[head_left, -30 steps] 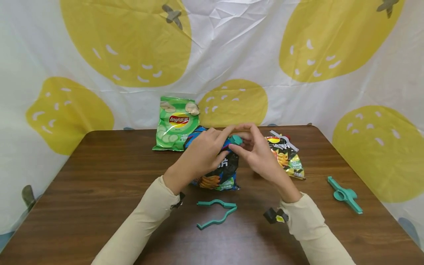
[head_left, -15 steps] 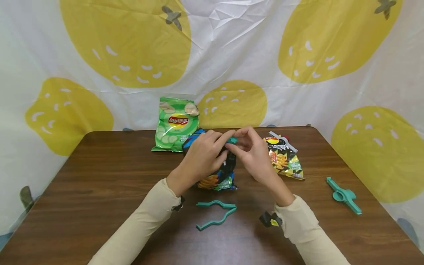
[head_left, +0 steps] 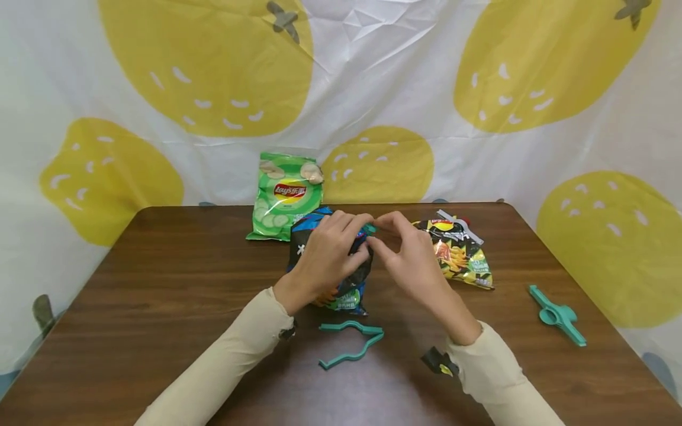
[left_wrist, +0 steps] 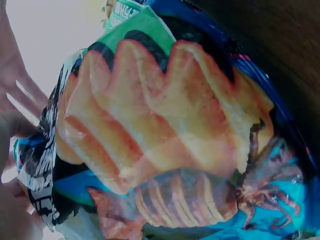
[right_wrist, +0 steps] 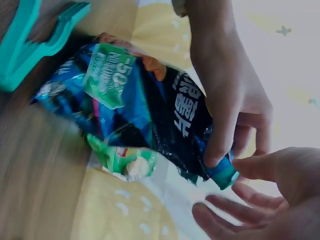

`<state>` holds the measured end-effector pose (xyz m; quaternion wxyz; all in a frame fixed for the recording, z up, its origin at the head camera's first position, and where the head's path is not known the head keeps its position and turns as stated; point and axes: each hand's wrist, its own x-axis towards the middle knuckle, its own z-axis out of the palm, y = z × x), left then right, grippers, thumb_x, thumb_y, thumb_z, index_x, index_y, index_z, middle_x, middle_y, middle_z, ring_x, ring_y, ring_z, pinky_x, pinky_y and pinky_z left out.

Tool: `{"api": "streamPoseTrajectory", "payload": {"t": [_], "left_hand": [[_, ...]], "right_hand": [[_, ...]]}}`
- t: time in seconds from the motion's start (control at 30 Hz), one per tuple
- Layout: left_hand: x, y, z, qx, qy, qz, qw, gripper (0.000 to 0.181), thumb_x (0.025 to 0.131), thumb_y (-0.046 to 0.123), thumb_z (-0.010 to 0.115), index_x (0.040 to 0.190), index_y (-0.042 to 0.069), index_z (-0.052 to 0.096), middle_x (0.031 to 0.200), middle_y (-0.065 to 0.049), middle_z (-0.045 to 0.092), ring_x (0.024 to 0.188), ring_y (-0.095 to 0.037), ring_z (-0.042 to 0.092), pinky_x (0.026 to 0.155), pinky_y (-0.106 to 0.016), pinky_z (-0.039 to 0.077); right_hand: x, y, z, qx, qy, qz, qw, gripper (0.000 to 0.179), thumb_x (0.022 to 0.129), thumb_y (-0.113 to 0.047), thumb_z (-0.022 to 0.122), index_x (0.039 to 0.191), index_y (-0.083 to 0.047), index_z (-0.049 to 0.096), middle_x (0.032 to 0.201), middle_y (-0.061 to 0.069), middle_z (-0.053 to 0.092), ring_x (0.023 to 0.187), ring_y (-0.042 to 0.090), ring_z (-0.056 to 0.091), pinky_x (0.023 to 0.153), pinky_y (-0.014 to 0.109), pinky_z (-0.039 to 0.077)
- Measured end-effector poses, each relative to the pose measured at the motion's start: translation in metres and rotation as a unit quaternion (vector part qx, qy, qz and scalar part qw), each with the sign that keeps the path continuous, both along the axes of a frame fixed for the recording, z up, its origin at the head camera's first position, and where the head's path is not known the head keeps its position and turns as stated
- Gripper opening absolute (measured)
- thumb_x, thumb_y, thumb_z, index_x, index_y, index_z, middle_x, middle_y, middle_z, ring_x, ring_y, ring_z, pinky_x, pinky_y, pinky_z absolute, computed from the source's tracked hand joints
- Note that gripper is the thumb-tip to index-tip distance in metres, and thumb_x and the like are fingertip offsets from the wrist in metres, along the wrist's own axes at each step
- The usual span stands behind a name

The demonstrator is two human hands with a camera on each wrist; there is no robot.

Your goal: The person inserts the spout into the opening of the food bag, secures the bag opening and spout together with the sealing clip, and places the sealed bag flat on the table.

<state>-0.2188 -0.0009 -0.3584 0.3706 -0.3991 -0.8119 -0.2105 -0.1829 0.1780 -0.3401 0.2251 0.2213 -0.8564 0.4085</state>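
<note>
A blue and black chip bag [head_left: 346,299] stands upright near the middle of the table, with a teal bag clip [right_wrist: 225,178] across its top edge. My left hand [head_left: 327,251] grips the bag's top together with the clip, covering much of both. At the clip's right end, my right hand [head_left: 412,257] pinches with thumb and index finger, its other fingers loose behind. Most of the clip is hidden by the hands. The left wrist view is filled by the bag's printed front.
An open teal clip [head_left: 351,345] lies in front of the bag, and another teal clip [head_left: 557,315] lies at the right. A green chip bag [head_left: 288,198] leans at the back. A black and yellow bag [head_left: 458,254] with a grey clip [head_left: 460,226] lies back right.
The blue bag has turned and shifted slightly left. My right hand has come in closer to the left hand, and less of the clip's end shows between the fingers.
</note>
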Motion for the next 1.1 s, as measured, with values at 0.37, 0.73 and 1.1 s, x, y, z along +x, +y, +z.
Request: {"api": "streamPoseTrajectory", "payload": {"t": [0.37,0.73,1.1], "left_hand": [[-0.007,-0.011,0.007,0.028,-0.071,-0.03,0.9966,0.027,0.089,0.01,0.071,0.115,0.008,0.064,0.107,-0.005,0.068,0.094,-0.022,0.059,0.08,-0.038,0.048],[-0.005,-0.011,0.01,0.04,-0.1,-0.037,0.9935,0.027,0.092,0.011,0.068,0.118,0.009,0.064,0.111,-0.005,0.067,0.097,-0.02,0.058,0.08,-0.036,0.047],[-0.007,-0.012,0.007,0.039,-0.096,-0.037,0.994,0.027,0.091,0.011,0.068,0.118,0.009,0.064,0.111,-0.006,0.067,0.097,-0.021,0.059,0.08,-0.038,0.048]], "right_hand": [[0.039,0.009,-0.018,0.259,-0.015,0.222,0.94,0.012,0.09,-0.012,0.072,0.101,-0.014,0.067,0.088,-0.007,0.059,0.084,0.009,0.053,0.075,0.028,0.047],[0.054,-0.007,-0.055,0.387,-0.108,0.273,0.874,0.021,0.082,-0.005,0.08,0.089,-0.019,0.065,0.091,-0.011,0.055,0.09,0.01,0.051,0.095,0.039,0.044],[0.051,-0.007,-0.056,0.353,-0.133,0.272,0.885,0.011,0.085,-0.005,0.077,0.086,-0.014,0.072,0.087,-0.009,0.06,0.085,0.008,0.051,0.07,0.021,0.047]]}}
